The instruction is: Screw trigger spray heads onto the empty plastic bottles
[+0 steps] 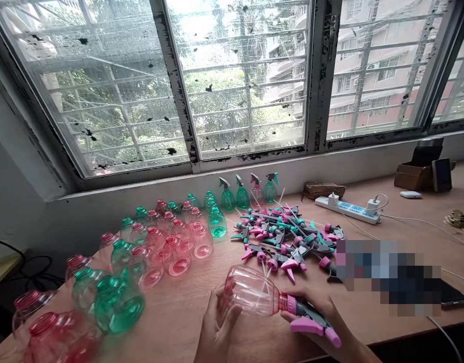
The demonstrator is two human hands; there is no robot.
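A clear pink bottle (pixel 250 291) lies tilted on its side above the table's front edge, its base to the left. My left hand (pixel 216 322) is closed around the base end. At the neck sits a grey and pink trigger sprayer (pixel 309 325), its thin tube running inside the bottle. My right hand (pixel 324 305) grips around the sprayer's collar from behind, the fingers partly hidden by it. Whether the collar is fully tightened I cannot tell. Just beyond lies a heap of loose trigger sprayers (pixel 288 237) in pink, green and grey.
Pink bottles (pixel 177 254) and green bottles (pixel 118 305) without tops fill the left side. Several bottles with sprayers (pixel 241 194) stand by the window wall. To the right are a power strip (pixel 347 208) with cables, a cardboard box (pixel 409 174) and a blurred patch over a dark phone-like object (pixel 453 292).
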